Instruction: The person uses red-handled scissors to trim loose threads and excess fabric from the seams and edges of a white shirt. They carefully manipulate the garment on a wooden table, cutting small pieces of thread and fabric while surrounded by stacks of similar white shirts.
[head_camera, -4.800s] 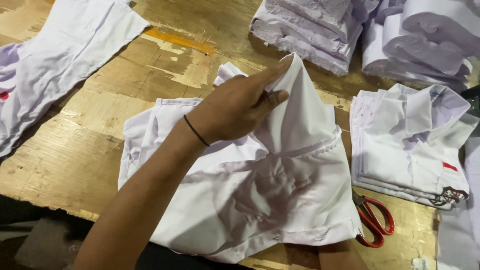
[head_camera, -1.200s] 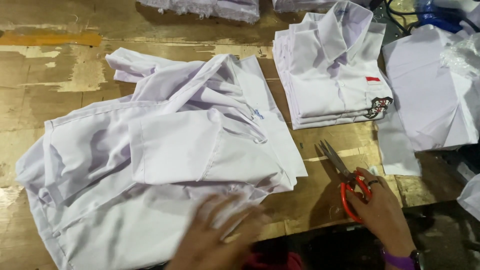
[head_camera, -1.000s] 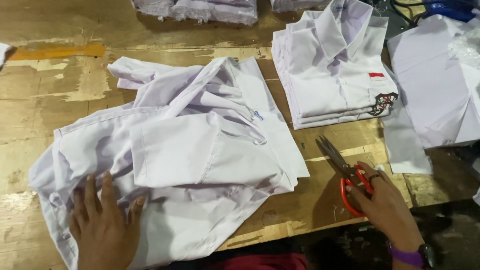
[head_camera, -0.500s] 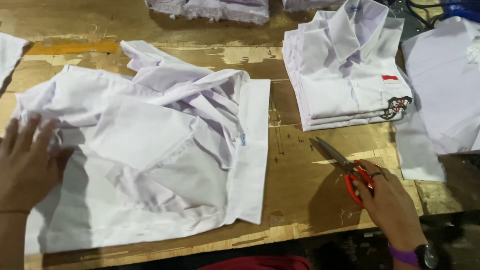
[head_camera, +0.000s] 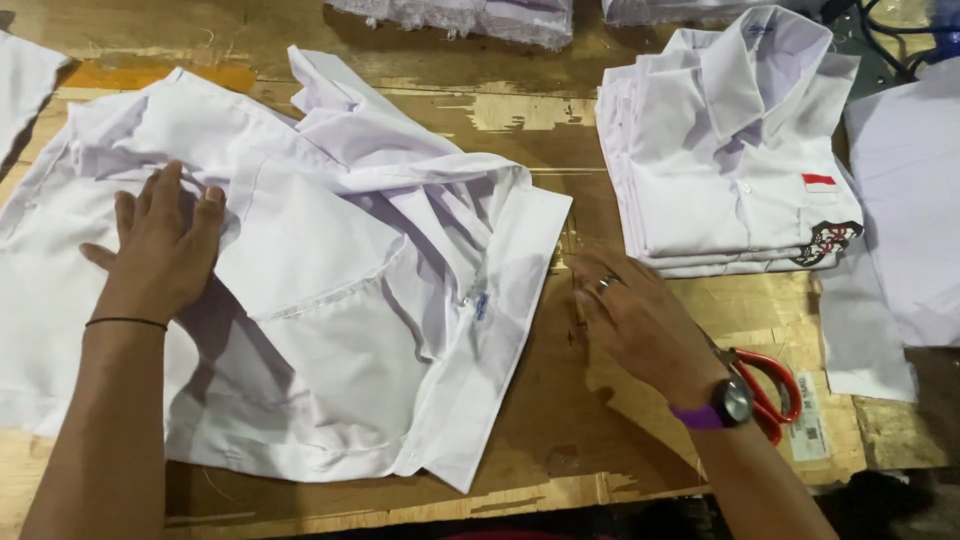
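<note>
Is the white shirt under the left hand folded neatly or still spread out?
Spread out. The white shirt lies rumpled and open across the wooden table, the left hand flat on it, unlike the folded stack nearby.

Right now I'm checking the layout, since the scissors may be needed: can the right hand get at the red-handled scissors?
Probably yes. The right hand hovers over bare wood, and the scissors lie beside its wrist on the table, with nothing between them.
</note>
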